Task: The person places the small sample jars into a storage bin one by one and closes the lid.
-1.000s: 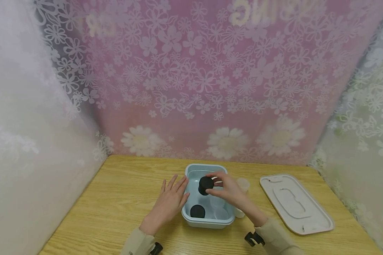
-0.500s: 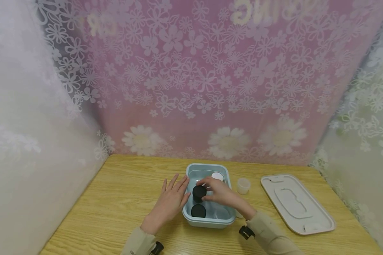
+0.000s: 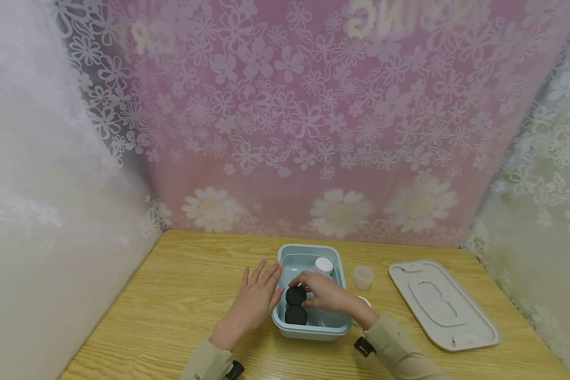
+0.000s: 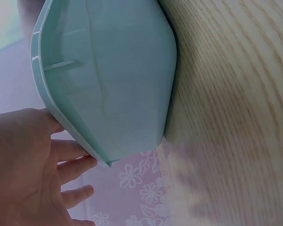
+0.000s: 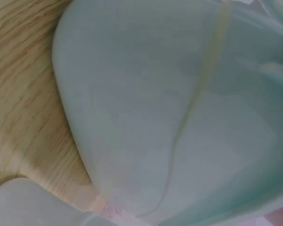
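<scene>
- At the lower centre-left of the head view, the left hand (image 3: 250, 305) lies with its fingers spread, fingertips touching the bin's left rim. This grip only steadies and closes round nothing; if the bracing slackens, the bin could slide on the wood-grain table (image 3: 195, 269).
- At the lower centre stands the pale blue plastic bin (image 3: 311, 333).
- Inside it, towards the near left corner, is the near black cylinder (image 3: 296, 316); the far black cylinder (image 3: 296, 296) is just above it in the frame, their tops appearing to meet. Contact at the base is hidden. Setting the far one down off-line could catch the other's edge and tip either.
- The right hand (image 3: 325, 292) reaches in from the right, its grip pinching the far black cylinder between thumb and fingers. An early or uneven release would be the likeliest cause of a topple.
- In the bin's upper right corner is a white-capped jar (image 3: 323, 265), close to the knuckles; a careless lift could bump it.
- Right of the bin stand a small translucent cup (image 3: 362, 278) and, mostly hidden by the right wrist, a white-topped container (image 3: 364, 302) that a sweeping forearm might knock.
- At the lower right lies the white bin lid (image 3: 444, 306), well apart.
</scene>
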The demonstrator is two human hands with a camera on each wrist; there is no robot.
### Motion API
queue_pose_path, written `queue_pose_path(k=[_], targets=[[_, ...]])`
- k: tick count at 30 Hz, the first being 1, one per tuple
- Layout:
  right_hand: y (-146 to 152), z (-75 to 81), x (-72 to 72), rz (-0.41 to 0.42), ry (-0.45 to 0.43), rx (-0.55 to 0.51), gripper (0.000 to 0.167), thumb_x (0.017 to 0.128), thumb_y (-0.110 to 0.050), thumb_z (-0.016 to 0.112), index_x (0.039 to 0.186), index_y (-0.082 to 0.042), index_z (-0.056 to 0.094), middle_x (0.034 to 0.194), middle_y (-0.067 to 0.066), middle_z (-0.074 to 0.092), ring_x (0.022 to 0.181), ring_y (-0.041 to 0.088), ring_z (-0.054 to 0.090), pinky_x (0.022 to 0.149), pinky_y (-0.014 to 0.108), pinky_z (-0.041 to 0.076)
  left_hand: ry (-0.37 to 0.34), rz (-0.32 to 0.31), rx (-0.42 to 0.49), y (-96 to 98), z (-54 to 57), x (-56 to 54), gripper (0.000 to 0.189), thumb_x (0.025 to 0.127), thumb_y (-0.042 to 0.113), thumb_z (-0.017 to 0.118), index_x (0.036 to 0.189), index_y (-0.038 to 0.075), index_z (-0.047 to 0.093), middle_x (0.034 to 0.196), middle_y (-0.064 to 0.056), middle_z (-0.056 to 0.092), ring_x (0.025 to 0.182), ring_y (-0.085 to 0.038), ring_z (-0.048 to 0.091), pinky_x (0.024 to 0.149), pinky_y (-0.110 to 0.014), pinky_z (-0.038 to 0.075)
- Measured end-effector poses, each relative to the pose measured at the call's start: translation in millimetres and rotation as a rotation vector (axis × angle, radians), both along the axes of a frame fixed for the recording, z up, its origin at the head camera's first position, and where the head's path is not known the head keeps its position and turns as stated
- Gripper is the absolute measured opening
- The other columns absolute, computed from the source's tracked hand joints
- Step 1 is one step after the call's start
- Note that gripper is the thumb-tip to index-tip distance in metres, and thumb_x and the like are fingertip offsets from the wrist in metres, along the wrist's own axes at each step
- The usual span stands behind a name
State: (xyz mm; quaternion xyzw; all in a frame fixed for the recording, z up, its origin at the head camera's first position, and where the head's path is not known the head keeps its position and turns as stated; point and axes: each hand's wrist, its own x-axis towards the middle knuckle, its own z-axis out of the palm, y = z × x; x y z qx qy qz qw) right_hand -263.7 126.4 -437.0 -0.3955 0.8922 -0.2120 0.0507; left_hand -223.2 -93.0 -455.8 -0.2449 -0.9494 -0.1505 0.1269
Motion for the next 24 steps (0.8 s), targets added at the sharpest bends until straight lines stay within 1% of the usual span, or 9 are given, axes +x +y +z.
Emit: queue_pose_path(k=[4,8,12,15,19,21,24], targets=[[2,2.4,1.1,-0.001,-0.010,-0.008,0.048,0.082,0.003,0.081,0.127,0.001,0.063,0.124,0.016,0.065,0.107,0.031,0.068,0.088,0.034,0.059,-0.001,-0.001,0.004,0.3,0.1,0.4,0.052,0.108,0.030,0.050,0.153,0.006,0.045,0.157,-0.011,0.044,0.150,-0.040,0.029,0.117,-0.068,0.023],[7,6.1,1.6,0.000,-0.027,-0.074,0.048,0.086,0.005,0.077,0.131,0.003,0.061,0.129,0.018,0.063,0.111,0.036,0.066,0.092,0.042,0.057,-0.009,-0.002,0.005,0.3,-0.1,0.7,0.052,0.108,0.031,0.050,0.153,0.006,0.044,0.157,-0.011,0.044,0.150,-0.040,0.028,0.117,-0.068,0.022],[16,6.3,0.7,0.001,-0.019,-0.193,0.045,0.089,0.006,0.073,0.131,0.003,0.061,0.128,0.018,0.064,0.112,0.039,0.066,0.092,0.043,0.058,-0.023,0.005,0.003,0.4,-0.3,0.8,0.053,0.108,0.032,0.049,0.154,0.007,0.043,0.159,-0.010,0.042,0.151,-0.039,0.026,0.118,-0.067,0.021],[23,5.5,1.0,-0.007,-0.014,-0.315,0.041,0.091,0.005,0.071,0.131,0.002,0.062,0.127,0.019,0.065,0.111,0.040,0.066,0.092,0.044,0.058,-0.034,0.010,0.006,0.4,-0.4,1.3,0.053,0.108,0.033,0.048,0.155,0.008,0.042,0.159,-0.009,0.041,0.152,-0.037,0.024,0.118,-0.067,0.019],[31,6.0,3.6,-0.056,-0.019,-0.470,0.037,0.094,0.003,0.068,0.131,0.002,0.062,0.128,0.019,0.065,0.112,0.039,0.065,0.092,0.045,0.058,-0.041,0.010,0.013,0.3,-0.6,1.4,0.053,0.108,0.033,0.048,0.155,0.008,0.042,0.160,-0.009,0.041,0.152,-0.038,0.024,0.119,-0.067,0.019],[36,6.3,5.5,-0.087,-0.020,-0.529,0.036,0.096,0.001,0.066,0.131,0.002,0.062,0.128,0.018,0.065,0.112,0.039,0.065,0.093,0.042,0.058,-0.043,0.009,0.012,0.3,-0.7,1.2,0.054,0.108,0.034,0.048,0.155,0.008,0.042,0.160,-0.009,0.040,0.152,-0.038,0.024,0.119,-0.068,0.018],[44,6.7,8.4,-0.108,-0.011,-0.597,0.035,0.097,0.000,0.066,0.132,0.003,0.062,0.128,0.019,0.065,0.111,0.040,0.065,0.092,0.037,0.058,-0.039,0.005,0.014,0.4,-0.3,1.9,0.053,0.108,0.033,0.049,0.155,0.007,0.042,0.159,-0.010,0.041,0.152,-0.038,0.024,0.118,-0.068,0.019]])
